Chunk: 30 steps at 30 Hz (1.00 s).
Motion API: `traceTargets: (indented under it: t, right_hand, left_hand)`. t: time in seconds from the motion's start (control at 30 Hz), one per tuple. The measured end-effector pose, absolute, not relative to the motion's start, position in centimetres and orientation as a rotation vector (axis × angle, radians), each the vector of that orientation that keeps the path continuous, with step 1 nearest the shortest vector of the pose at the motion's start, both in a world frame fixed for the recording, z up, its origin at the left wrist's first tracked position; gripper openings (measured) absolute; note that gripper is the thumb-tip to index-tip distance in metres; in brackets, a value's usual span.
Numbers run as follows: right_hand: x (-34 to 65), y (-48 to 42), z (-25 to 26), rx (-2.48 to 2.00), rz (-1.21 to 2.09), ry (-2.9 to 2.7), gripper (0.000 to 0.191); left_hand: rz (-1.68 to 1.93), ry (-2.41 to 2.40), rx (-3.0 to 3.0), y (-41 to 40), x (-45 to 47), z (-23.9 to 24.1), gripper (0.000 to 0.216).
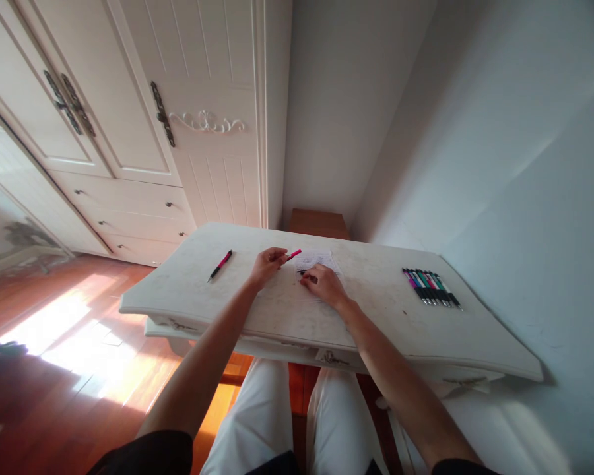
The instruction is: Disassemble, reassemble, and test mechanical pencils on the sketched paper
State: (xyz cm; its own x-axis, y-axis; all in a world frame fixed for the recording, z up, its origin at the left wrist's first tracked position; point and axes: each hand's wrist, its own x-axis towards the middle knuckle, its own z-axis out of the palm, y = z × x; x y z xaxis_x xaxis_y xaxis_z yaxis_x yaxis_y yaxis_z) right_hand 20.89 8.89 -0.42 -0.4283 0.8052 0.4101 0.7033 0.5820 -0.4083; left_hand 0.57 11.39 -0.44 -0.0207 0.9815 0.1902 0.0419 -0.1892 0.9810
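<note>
My left hand (pixel 267 264) pinches a pink pen (pixel 293 254) at its near end, the pen pointing right over a sheet of paper (pixel 321 261) on the white table (pixel 376 310). My right hand (pixel 324 284) rests closed on the paper's near edge, with a small dark pen part under its fingertips. A second pink-and-black pen (pixel 220 265) lies on the table to the left of my left hand.
A row of several coloured pens (pixel 430 286) lies at the table's right. White wardrobe doors and drawers (pixel 143 165) stand behind at left, a wall runs along the right. A brown wooden stand (pixel 319 223) sits behind the table. My legs are under the table.
</note>
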Motion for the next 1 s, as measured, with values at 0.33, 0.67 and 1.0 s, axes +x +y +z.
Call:
traceTargets:
  t: [0.33, 0.67, 1.0]
  right_hand:
    - [21.2, 8.7, -0.3, -1.177, 0.277, -2.221, 0.011]
    - [22.0, 9.7, -0.3, -1.124, 0.358, -1.865, 0.013]
    - [22.1, 9.9, -0.6, -1.052, 0.432, -1.778, 0.016]
  left_hand:
    - [1.337, 1.148, 1.383, 11.4, 0.6, -0.4, 0.054]
    - [1.27, 1.146, 1.554, 11.3, 0.7, -0.7, 0.045]
    - [1.208, 1.197, 1.685, 11.0, 0.8, -0.4, 0.037]
